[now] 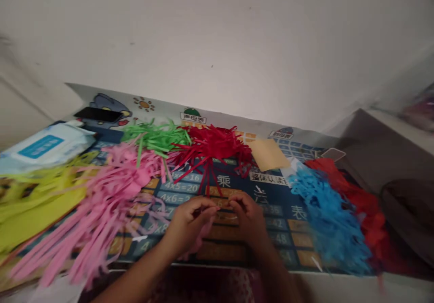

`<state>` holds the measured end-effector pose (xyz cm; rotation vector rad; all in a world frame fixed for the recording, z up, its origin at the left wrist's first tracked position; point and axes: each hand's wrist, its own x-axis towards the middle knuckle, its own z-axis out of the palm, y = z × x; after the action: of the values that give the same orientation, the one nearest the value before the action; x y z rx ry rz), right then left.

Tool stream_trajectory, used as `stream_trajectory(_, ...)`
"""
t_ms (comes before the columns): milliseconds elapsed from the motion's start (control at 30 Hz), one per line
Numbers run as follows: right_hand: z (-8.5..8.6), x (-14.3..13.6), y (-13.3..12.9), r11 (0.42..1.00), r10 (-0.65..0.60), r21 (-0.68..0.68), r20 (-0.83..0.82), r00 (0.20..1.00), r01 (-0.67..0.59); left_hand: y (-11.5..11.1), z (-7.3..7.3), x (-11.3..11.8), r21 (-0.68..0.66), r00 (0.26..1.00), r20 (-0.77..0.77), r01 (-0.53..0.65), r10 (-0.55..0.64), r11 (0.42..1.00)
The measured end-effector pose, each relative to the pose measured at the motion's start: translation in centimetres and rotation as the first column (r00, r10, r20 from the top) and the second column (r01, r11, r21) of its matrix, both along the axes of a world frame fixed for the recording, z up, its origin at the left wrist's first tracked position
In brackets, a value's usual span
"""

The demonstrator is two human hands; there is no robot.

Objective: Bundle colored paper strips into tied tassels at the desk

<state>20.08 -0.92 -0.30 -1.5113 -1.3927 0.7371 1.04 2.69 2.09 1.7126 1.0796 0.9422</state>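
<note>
Pink strip (205, 233) (likely light, soft, tearable) pinched in left hand (188, 219); right hand (250, 217) at three o'clock, curled, hold unclear. Best gripped gently near end.

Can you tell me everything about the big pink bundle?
The pink bundle is a loose heap of long, flat, soft-looking strips, maybe paper or felt. It lies on the printed mat, left of the left hand. Many ends fan toward the mat's near edge; some curl. Yellow strips meet its left side, and green strips its far end.
</note>
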Motion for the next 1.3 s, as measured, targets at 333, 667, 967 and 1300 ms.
stream_trajectory(333,0.4,-5.3,-1.8,1.0,0.015,-0.016,-0.28,0.96,-0.02,-1.2,-0.6,-1.5,0.079,1.0,-0.012,-0.02,0.021,0.997)
stream_trajectory(667,0.6,-5.7,-2.2,1.0,-0.015,-0.026,-0.257,0.966,0.008,-1.1,-1.0,-1.8,0.169,0.997,-0.076,0.024,-0.011,0.985)
stream_trajectory(967,0.3,-5.0,-2.5,0.997,0.031,0.068,0.035,0.999,-0.033,-0.4,-0.9,-2.5,0.267,0.961,-0.231,0.211,-0.15,0.94)
stream_trajectory(1300,-0.4,-3.8,-2.3,0.992,0.111,0.058,0.041,0.993,-0.113,0.0,-0.7,-2.4,0.022,0.968,-0.122,0.225,-0.221,0.974)
